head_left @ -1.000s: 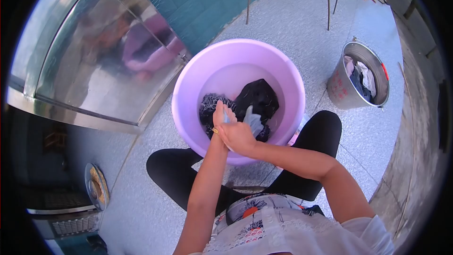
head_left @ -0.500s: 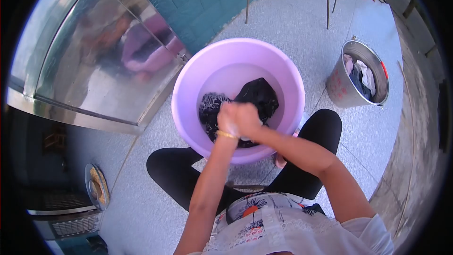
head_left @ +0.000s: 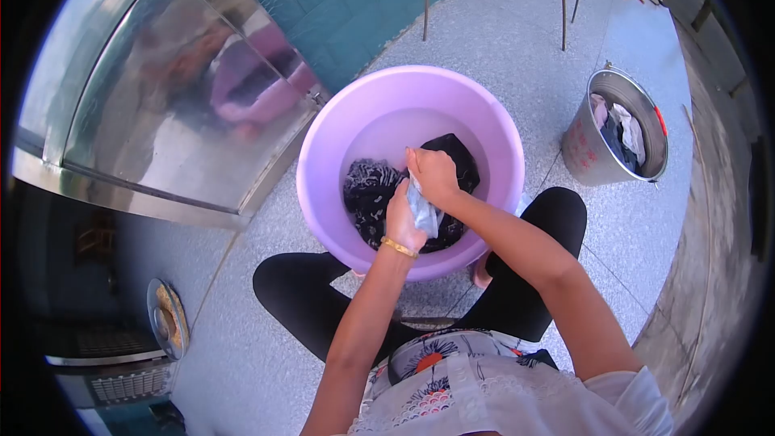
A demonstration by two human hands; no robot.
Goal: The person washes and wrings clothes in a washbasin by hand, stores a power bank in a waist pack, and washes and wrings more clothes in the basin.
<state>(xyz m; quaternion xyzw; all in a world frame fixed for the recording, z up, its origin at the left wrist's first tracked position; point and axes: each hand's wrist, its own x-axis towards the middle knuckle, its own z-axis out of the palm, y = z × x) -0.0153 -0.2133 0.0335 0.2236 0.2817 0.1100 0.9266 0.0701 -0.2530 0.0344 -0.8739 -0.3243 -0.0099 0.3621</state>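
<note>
A light-blue wet cloth (head_left: 425, 214) is bunched between my two hands over a large purple basin (head_left: 319, 210). My left hand (head_left: 401, 222), with a gold bracelet at the wrist, grips it from the left side. My right hand (head_left: 436, 178) is closed round its upper part, a little farther from me. Below them in the basin lies black clothing (head_left: 452, 157), and a black patterned garment (head_left: 370, 194) sits at the left. Pale water shows at the far side. The kind of garment in my hands cannot be made out.
A metal bucket (head_left: 593, 145) holding several pieces of clothing stands to the right. A shiny metal door (head_left: 186, 89) is at the left. Thin legs of a stand (head_left: 563, 8) rise at the back. A round dish (head_left: 167, 319) lies at lower left.
My hands have come apart from their clasped position; the right has moved up and away, the left slightly down. The light-blue cloth between them is now plainly visible.
</note>
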